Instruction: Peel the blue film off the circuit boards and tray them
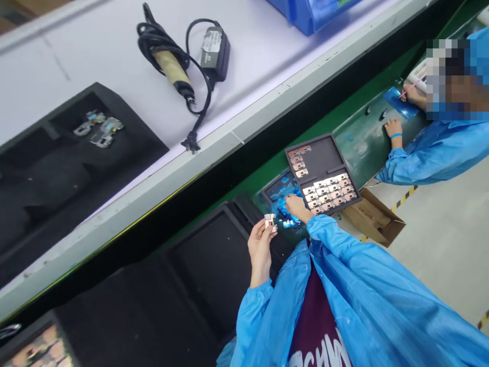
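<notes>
My left hand [262,244] is raised over a black foam tray [214,255] and pinches a small metal part [270,220] between thumb and fingers. My right hand [297,206] reaches into a small dark tray [272,189] full of blue film scraps [284,196]. Its fingers are curled together among the scraps, and what they grip is hidden. Just right of that hand lies a black tray [324,153] with rows of small metal parts [330,191]. Both my sleeves are blue.
A white shelf [267,56] above the green belt [359,137] carries a corded tool [171,69], its adapter [215,46], a black tray with parts [99,127] and a blue bin [305,18]. A cardboard box [372,216] sits at right. A co-worker's hand [393,127] rests on the belt.
</notes>
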`<state>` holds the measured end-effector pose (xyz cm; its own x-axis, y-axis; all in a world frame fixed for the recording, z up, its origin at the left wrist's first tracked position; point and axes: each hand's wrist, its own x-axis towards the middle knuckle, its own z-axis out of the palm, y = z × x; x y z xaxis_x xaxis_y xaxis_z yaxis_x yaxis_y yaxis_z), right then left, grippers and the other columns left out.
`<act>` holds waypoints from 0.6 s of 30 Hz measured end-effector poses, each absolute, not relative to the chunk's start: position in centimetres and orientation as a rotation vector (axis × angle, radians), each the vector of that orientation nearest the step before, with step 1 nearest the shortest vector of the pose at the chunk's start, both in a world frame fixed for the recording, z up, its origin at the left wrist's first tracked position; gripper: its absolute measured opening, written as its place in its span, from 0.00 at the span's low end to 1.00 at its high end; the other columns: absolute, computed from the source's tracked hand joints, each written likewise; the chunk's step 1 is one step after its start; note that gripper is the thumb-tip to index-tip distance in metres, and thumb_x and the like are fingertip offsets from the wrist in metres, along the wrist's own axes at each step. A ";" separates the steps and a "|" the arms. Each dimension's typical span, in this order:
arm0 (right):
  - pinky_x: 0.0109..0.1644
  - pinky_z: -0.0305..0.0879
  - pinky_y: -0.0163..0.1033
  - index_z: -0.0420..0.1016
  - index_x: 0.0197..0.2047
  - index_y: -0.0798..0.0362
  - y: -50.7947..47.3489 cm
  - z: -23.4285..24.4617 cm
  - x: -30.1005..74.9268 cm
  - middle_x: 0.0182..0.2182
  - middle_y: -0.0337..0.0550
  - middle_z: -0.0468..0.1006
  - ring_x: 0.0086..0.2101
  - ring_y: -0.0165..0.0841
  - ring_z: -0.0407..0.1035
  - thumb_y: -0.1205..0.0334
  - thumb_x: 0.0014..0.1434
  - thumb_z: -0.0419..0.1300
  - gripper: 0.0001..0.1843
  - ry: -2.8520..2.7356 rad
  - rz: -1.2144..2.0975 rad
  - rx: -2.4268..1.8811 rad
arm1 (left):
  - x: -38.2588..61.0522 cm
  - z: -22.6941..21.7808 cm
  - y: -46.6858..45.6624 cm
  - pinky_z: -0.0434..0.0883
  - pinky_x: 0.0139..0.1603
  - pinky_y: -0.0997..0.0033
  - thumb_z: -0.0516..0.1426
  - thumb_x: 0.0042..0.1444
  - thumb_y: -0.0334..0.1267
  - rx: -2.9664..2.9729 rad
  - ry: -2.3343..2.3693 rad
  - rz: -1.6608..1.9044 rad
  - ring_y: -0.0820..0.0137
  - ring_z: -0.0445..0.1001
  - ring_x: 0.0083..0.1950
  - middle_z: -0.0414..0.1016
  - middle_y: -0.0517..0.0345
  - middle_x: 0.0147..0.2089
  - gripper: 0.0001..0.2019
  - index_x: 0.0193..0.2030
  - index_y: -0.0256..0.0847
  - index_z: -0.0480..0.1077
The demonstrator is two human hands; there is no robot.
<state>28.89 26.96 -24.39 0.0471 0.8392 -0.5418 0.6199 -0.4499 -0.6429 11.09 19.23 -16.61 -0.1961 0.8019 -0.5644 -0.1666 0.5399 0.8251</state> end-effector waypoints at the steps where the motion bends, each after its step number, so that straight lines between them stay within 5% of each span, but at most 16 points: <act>1: 0.63 0.72 0.45 0.78 0.48 0.56 26.6 -24.2 29.1 0.58 0.61 0.82 0.62 0.47 0.75 0.67 0.71 0.62 0.05 -1.455 1.375 -2.052 | 11.6 -17.0 19.5 0.78 0.42 0.71 0.77 0.45 0.46 0.599 1.517 0.953 0.71 0.82 0.38 0.86 0.52 0.46 0.28 0.52 0.39 0.80; 5: 0.47 0.79 0.38 0.79 0.49 0.54 24.3 -22.8 30.2 0.50 0.53 0.86 0.49 0.38 0.83 0.52 0.81 0.49 0.21 -1.251 1.480 -1.827 | 14.1 -18.9 21.4 0.76 0.40 0.71 0.75 0.46 0.51 0.753 1.518 0.909 0.71 0.80 0.37 0.85 0.50 0.45 0.30 0.53 0.37 0.80; 9: 0.33 0.78 0.35 0.80 0.42 0.53 22.9 -22.5 31.9 0.33 0.42 0.86 0.33 0.36 0.83 0.45 0.71 0.65 0.18 -1.054 1.535 -1.635 | 16.8 -20.2 23.0 0.76 0.40 0.69 0.75 0.47 0.52 0.851 1.476 0.839 0.66 0.82 0.39 0.85 0.48 0.44 0.30 0.52 0.36 0.79; 12: 0.33 0.79 0.36 0.78 0.37 0.52 24.4 -23.4 35.1 0.31 0.41 0.85 0.32 0.35 0.82 0.45 0.63 0.72 0.18 -0.898 1.426 -1.639 | 17.8 -19.7 23.1 0.78 0.43 0.67 0.75 0.51 0.50 0.900 1.475 0.804 0.62 0.84 0.47 0.84 0.43 0.52 0.28 0.54 0.38 0.79; 15: 0.38 0.80 0.35 0.77 0.40 0.52 28.7 -25.0 40.3 0.33 0.42 0.85 0.34 0.33 0.81 0.47 0.64 0.70 0.17 -0.737 1.212 -1.750 | 16.5 -17.3 22.1 0.78 0.54 0.64 0.69 0.62 0.49 1.090 1.533 0.836 0.58 0.81 0.61 0.80 0.42 0.65 0.23 0.60 0.43 0.77; 18: 0.38 0.78 0.34 0.76 0.45 0.55 34.2 -27.0 44.7 0.31 0.42 0.84 0.31 0.30 0.79 0.52 0.65 0.70 0.15 -0.643 1.038 -1.864 | 13.0 -14.1 20.0 0.77 0.63 0.60 0.62 0.71 0.50 1.273 1.696 0.870 0.56 0.79 0.66 0.79 0.45 0.67 0.19 0.63 0.46 0.77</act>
<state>44.74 34.19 -26.97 0.5162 0.7577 -0.3993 0.0200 -0.4767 -0.8788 13.02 20.03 -14.10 -0.1483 0.9673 -0.2056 0.3973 0.2486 0.8834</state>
